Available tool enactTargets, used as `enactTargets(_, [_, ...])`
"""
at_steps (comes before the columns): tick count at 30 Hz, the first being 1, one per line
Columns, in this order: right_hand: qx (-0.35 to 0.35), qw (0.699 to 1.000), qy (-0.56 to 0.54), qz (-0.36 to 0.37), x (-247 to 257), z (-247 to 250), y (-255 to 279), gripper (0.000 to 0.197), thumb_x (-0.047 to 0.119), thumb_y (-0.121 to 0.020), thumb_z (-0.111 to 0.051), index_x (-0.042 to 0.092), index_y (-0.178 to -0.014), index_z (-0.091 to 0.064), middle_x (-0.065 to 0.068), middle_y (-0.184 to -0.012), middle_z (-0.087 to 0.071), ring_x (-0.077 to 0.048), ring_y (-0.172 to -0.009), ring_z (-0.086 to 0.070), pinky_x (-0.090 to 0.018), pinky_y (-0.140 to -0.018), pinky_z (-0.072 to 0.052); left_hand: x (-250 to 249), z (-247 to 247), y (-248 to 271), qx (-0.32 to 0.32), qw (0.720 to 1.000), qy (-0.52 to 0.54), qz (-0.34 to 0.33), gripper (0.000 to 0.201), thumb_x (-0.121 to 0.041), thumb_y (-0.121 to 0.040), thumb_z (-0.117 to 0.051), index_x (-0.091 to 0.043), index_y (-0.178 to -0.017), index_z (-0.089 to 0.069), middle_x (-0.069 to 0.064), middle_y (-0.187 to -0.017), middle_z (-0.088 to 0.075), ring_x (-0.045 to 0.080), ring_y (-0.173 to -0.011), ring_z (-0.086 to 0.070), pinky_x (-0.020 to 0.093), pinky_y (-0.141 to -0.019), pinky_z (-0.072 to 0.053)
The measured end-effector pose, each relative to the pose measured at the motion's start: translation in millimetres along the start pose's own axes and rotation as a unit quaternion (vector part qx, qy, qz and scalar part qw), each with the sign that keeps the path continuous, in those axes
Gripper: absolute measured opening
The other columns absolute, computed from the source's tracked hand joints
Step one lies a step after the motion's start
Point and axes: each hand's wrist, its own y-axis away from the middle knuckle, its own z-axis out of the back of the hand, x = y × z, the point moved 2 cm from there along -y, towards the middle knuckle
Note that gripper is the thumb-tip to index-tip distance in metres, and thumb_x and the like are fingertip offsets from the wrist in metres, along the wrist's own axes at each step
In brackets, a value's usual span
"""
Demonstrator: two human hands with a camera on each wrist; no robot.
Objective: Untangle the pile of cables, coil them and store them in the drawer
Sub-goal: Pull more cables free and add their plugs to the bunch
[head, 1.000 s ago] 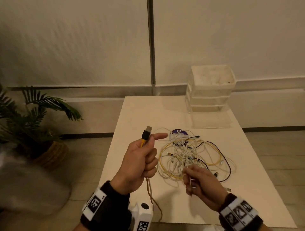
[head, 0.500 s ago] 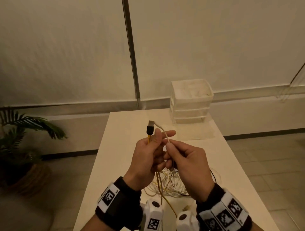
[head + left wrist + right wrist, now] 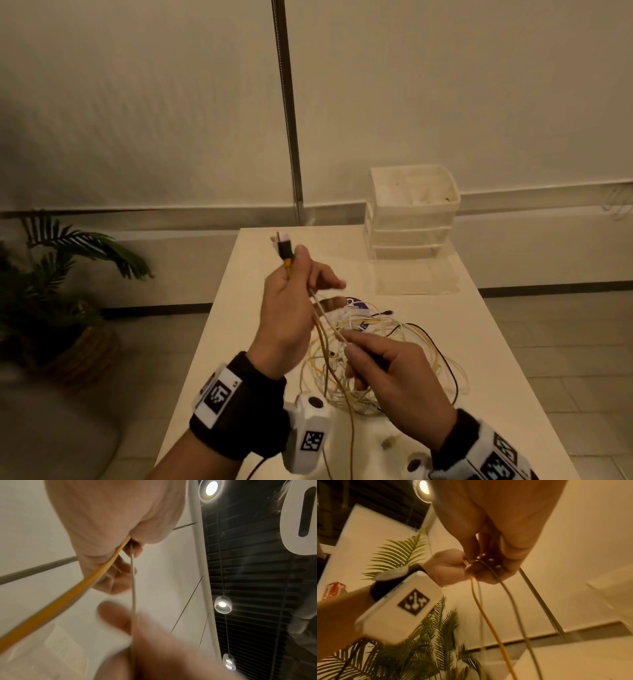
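Observation:
My left hand (image 3: 295, 274) is raised above the table and grips a yellow cable (image 3: 288, 265) just below its black plug (image 3: 285, 249). It holds a thin white cable (image 3: 323, 313) alongside. My right hand (image 3: 349, 344) pinches that white cable lower down, so it runs taut between the hands. Both cables trail into the tangled pile (image 3: 387, 346) of yellow, white and black cables on the table. In the left wrist view the yellow cable (image 3: 68, 595) and the white cable (image 3: 133, 588) leave the left hand's fist. The right wrist view shows the yellow cable (image 3: 481, 612) hanging under both hands.
A white drawer unit (image 3: 412, 219) stands at the table's (image 3: 246, 308) far right, with a clear drawer (image 3: 416, 277) pulled out at its base. A potted palm (image 3: 58, 274) stands on the floor to the left. A small plug (image 3: 388, 442) lies near the front edge.
My right hand has slid down the white cable, away from the left hand. The left hand stays raised, now with the white cable's end beside the black plug.

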Motion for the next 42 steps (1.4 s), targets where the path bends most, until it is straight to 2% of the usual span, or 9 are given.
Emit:
enactTargets(2, [0.071, 0.997, -0.004, -0.028, -17.0, 5.6, -0.7, 0.02, 0.013, -0.094, -0.057, 0.023, -0.096, -0.075, 0.007, -0.061, -0.063, -0.004, -0.056, -0.056, -0.019, -0.059, -0.048, -16.8, 8.6, -5.3, 0.008, 0.999, 0.045, -0.013, 0.044, -0.043, -0.1, -0.036, -0.015, -0.066, -0.038, 0.005, -0.061, -0.041, 0.019, -0.053, -0.049, 0.036, -0.052, -0.053])
enactTargets(5, [0.136, 0.987, 0.002, -0.087, -46.0, 24.8, -6.4, 0.022, 0.013, -0.096, -0.055, 0.008, -0.081, -0.07, 0.005, -0.056, -0.055, -0.008, -0.054, -0.049, -0.024, -0.058, -0.042, -44.5, 31.3, -16.2, -0.007, 0.998, 0.032, -0.05, 0.044, -0.048, -0.099, -0.036, -0.02, -0.066, -0.036, -0.002, -0.059, -0.025, 0.01, -0.046, -0.021, 0.022, -0.04, -0.021])
enactTargets(9, [0.103, 0.985, 0.011, -0.137, -60.1, 52.1, -18.9, 0.03, 0.015, -0.097, -0.052, 0.008, -0.069, -0.059, -0.002, -0.058, -0.049, -0.016, -0.053, -0.042, -0.029, -0.055, -0.037, -61.4, 51.0, -16.9, -0.003, 0.991, -0.122, -0.056, 0.039, -0.043, -0.099, -0.043, -0.019, -0.069, -0.049, -0.004, -0.057, -0.032, 0.011, -0.045, -0.024, 0.024, -0.038, -0.02])
enactTargets(15, [0.052, 0.975, -0.129, -0.173, -20.0, 49.7, -42.1, 0.031, 0.017, -0.099, -0.047, 0.003, -0.073, -0.056, -0.002, -0.051, -0.036, -0.014, -0.047, -0.03, -0.028, -0.049, -0.03, 1.2, 10.4, 1.1, 0.183, 0.827, -0.522, -0.098, 0.029, -0.05, -0.089, -0.06, -0.023, -0.089, -0.069, -0.013, -0.063, -0.064, 0.002, -0.057, -0.055, 0.027, -0.056, -0.043])
enactTargets(24, [0.099, 0.942, -0.278, -0.162, 15.1, 50.6, -48.0, 0.027, 0.02, -0.094, -0.049, 0.003, -0.077, -0.06, -0.006, -0.052, -0.042, -0.015, -0.046, -0.033, -0.029, -0.051, -0.031, 19.7, 0.2, -9.8, 0.129, 0.885, -0.425, -0.138, 0.016, -0.026, -0.091, -0.064, -0.019, -0.078, -0.06, -0.009, -0.06, -0.055, 0.011, -0.057, -0.047, 0.036, -0.057, -0.038])
enactTargets(29, [0.111, 0.947, -0.272, -0.13, -12.6, 49.5, -37.4, 0.022, 0.019, -0.09, -0.051, 0.002, -0.086, -0.064, -0.006, -0.06, -0.052, -0.015, -0.055, -0.045, -0.025, -0.056, -0.04, -12.3, 22.9, -28.5, -0.03, 0.95, -0.282, -0.134, 0.017, -0.026, -0.094, -0.059, -0.025, -0.078, -0.062, -0.013, -0.058, -0.048, 0.013, -0.054, -0.038, 0.035, -0.054, -0.033])
enactTargets(37, [0.093, 0.989, -0.086, -0.079, -18.9, 42.5, -44.3, 0.023, 0.002, -0.099, -0.042, 0.0, -0.095, -0.065, -0.005, -0.068, -0.057, -0.015, -0.061, -0.052, -0.023, -0.062, -0.046, -15.7, 40.9, -31.9, -0.141, 0.936, -0.283, -0.153, 0.009, -0.031, -0.094, -0.058, -0.031, -0.087, -0.064, -0.011, -0.064, -0.047, 0.013, -0.058, -0.042, 0.039, -0.063, -0.04])
enactTargets(40, [0.074, 0.99, -0.075, -0.096, -18.2, 45.3, -49.8, 0.025, 0.003, -0.099, -0.042, 0.005, -0.092, -0.066, -0.003, -0.066, -0.057, -0.014, -0.057, -0.049, -0.026, -0.059, -0.043, -25.6, 24.9, -21.3, -0.106, 0.895, -0.373, -0.221, 0.028, -0.022, -0.093, -0.062, -0.034, -0.119, -0.06, -0.018, -0.071, -0.061, 0.002, -0.056, -0.046, 0.019, -0.06, -0.043])
enactTargets(42, [0.071, 0.99, -0.067, -0.098, -13.7, 46.1, -53.7, 0.026, 0.004, -0.099, -0.042, 0.009, -0.091, -0.067, -0.001, -0.065, -0.057, -0.013, -0.055, -0.048, -0.026, -0.058, -0.041, -26.0, 8.7, -15.2, -0.012, 0.913, -0.349, -0.212, 0.042, -0.01, -0.093, -0.062, -0.022, -0.133, -0.057, -0.029, -0.097, -0.062, -0.001, -0.049, -0.047, 0.007, -0.051, -0.037])
